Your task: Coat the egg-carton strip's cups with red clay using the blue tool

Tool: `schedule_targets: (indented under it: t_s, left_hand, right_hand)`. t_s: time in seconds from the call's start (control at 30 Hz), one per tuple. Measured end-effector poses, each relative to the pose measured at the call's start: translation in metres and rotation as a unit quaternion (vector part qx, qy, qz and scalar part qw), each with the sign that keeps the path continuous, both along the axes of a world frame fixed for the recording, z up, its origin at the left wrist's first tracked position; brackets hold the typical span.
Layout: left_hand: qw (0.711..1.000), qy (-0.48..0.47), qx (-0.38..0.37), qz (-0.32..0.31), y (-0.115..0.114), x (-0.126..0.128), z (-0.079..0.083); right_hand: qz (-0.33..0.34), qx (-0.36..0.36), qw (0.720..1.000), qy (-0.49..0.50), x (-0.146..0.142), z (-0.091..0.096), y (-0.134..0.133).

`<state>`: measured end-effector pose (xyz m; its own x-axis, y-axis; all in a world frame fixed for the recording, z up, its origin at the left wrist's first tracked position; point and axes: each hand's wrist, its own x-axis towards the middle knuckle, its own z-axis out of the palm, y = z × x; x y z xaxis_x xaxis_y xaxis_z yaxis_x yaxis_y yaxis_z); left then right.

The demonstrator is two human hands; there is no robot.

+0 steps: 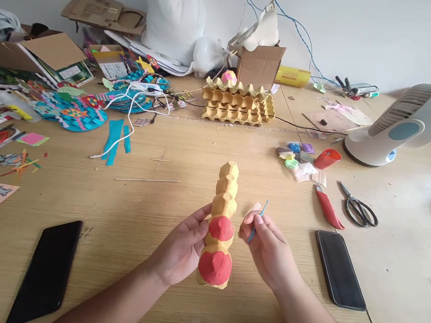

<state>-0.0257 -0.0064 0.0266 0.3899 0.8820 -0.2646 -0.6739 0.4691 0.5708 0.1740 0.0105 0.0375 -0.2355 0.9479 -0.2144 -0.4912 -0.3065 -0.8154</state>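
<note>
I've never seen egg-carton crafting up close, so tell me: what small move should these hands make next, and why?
Perhaps bring the slim blue tool to the edge of the nearer red patch and gently press along it. The left hand holds the egg-carton strip with both red patches facing up, and the right hand pinches the tool beside it, not touching.

Bare tabletop [123,223] is stretching between the black tablet [46,266] and the left hand [185,239], a thin stick [145,180] lying across farther up; over right, phone [340,270], red tool [328,208] and scissors [360,209] are crowding the way, while stacked egg cartons [231,115] are blocking straight ahead.
</note>
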Motion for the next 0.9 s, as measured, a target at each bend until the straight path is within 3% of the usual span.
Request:
schedule_targets:
  t_s: [0.07, 0.27, 0.47, 0.9]
  left_hand:
    - [1.0, 0.005, 0.008, 0.009, 0.002, 0.0, 0.0]
    - [1.0, 0.01, 0.011, 0.006, 0.004, 0.003, -0.003]
    - [0.997, 0.061, 0.041, 0.023, 0.001, 0.006, -0.006]
    - [0.99, 0.125, 0.044, 0.047, 0.001, 0.004, -0.005]
  right_hand:
    - [0.031, -0.057, 0.997, 0.049, -0.005, -0.002, -0.004]
    - [0.11, -0.1, 0.987, 0.062, -0.014, -0.005, -0.016]
    - [0.073, -0.153, 0.979, 0.114, -0.018, -0.009, -0.015]
    - [0.083, -0.133, 0.981, 0.112, -0.018, -0.013, -0.017]
